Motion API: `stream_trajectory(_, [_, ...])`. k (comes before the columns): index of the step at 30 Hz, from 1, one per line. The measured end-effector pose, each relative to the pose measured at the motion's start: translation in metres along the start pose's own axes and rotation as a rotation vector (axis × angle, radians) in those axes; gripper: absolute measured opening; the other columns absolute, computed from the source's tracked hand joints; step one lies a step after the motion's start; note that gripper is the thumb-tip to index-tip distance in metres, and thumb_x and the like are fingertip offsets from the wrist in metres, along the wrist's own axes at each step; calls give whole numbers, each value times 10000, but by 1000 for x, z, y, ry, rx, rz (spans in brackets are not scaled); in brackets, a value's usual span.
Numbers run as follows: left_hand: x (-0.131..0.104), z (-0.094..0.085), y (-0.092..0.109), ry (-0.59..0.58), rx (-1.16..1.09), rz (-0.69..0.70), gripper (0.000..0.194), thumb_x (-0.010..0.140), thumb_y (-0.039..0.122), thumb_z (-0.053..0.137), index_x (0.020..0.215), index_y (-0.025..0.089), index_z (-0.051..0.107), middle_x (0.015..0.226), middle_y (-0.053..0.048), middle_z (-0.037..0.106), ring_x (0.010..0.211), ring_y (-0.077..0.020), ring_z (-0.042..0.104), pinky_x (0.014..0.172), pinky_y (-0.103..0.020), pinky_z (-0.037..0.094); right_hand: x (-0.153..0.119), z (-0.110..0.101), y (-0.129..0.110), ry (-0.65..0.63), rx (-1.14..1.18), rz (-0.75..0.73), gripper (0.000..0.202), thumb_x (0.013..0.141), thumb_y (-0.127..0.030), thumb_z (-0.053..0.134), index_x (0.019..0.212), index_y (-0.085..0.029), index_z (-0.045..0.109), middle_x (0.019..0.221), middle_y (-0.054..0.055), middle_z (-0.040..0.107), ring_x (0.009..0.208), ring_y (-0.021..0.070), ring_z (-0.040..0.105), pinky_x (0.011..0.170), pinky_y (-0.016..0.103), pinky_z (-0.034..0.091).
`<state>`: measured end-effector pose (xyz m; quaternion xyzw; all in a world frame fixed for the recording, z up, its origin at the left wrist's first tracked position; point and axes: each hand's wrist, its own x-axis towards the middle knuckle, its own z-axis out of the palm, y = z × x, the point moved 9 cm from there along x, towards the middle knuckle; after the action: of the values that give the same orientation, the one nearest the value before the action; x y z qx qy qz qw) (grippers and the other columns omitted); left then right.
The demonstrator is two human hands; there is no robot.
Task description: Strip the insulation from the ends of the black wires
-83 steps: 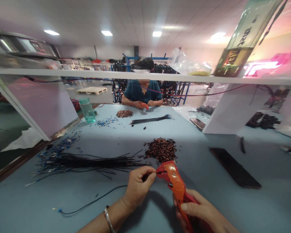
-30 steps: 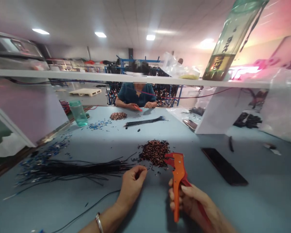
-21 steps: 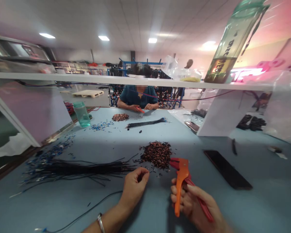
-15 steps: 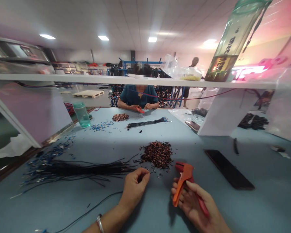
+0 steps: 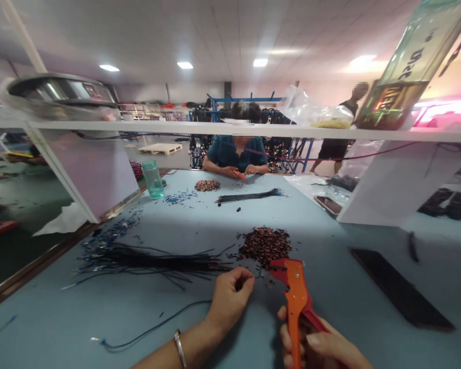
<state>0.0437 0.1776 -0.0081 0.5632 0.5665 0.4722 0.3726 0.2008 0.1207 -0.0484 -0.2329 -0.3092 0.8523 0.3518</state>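
My left hand (image 5: 230, 294) is closed in a pinch on a thin black wire (image 5: 164, 324). The wire trails left across the table to a blue and silver terminal, and a short tip pokes out past my fingers. An orange and red wire stripper (image 5: 297, 292) is in my right hand (image 5: 326, 343), fingers wrapped round its handles. Its jaws point up and left, a little right of the wire tip and apart from it. Behind the jaws lies a pile of dark and copper-coloured wire scraps (image 5: 266, 245). A bundle of black wires (image 5: 165, 260) with blue ends lies left of it.
A black phone (image 5: 401, 287) lies to the right. A white shelf (image 5: 215, 127) spans the table, bearing a large bottle (image 5: 395, 97). Across the table a person (image 5: 236, 154) holds a red tool. A green cup (image 5: 152, 179) stands at the far left.
The stripper has turned more upright, and its jaws have come closer to my left hand. My left hand keeps its pinch on the wire. The camera view has swung to the left.
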Motion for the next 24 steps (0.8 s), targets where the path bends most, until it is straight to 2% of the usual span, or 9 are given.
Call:
stream_trajectory(11, [2, -2, 1, 3, -13, 11, 250, 738, 378, 569, 656, 155, 647, 591, -7, 571, 585, -156, 498, 564, -242, 382, -3, 7, -8, 27, -72, -6, 444, 693, -362, 773, 1083, -177, 668, 861, 51, 713, 749, 215, 712, 696, 313, 474])
stream_trajectory(16, [2, -1, 1, -5, -32, 8, 242, 731, 376, 587, 657, 155, 651, 576, 4, 561, 569, -148, 493, 561, -241, 370, -10, 11, -17, 68, -250, -37, 489, 703, -404, 772, 1126, -201, 633, 905, 59, 697, 797, 228, 690, 757, 363, 499])
stream_trajectory(18, [2, -2, 1, -6, -50, 12, 240, 726, 379, 590, 663, 156, 650, 591, 3, 569, 576, -148, 499, 567, -242, 375, -13, 11, -28, 104, -407, -126, 504, 731, -458, 740, 1146, -205, 608, 910, 57, 684, 804, 232, 670, 734, 360, 511])
stream_trajectory(20, [1, -2, 1, -5, -71, 15, 238, 719, 382, 595, 678, 155, 653, 606, 2, 577, 586, -148, 503, 575, -242, 380, -16, 11, -44, 162, -657, -274, 453, 791, -479, 667, 1140, -200, 596, 878, 50, 673, 785, 231, 651, 716, 356, 517])
stream_trajectory(24, [0, -3, 1, -2, -117, 13, 235, 705, 380, 615, 694, 150, 664, 598, 6, 570, 582, -143, 492, 570, -238, 374, -28, 14, -73, 368, -1295, -643, 283, 865, -323, 573, 1122, -205, 591, 897, 57, 685, 792, 232, 663, 756, 346, 525])
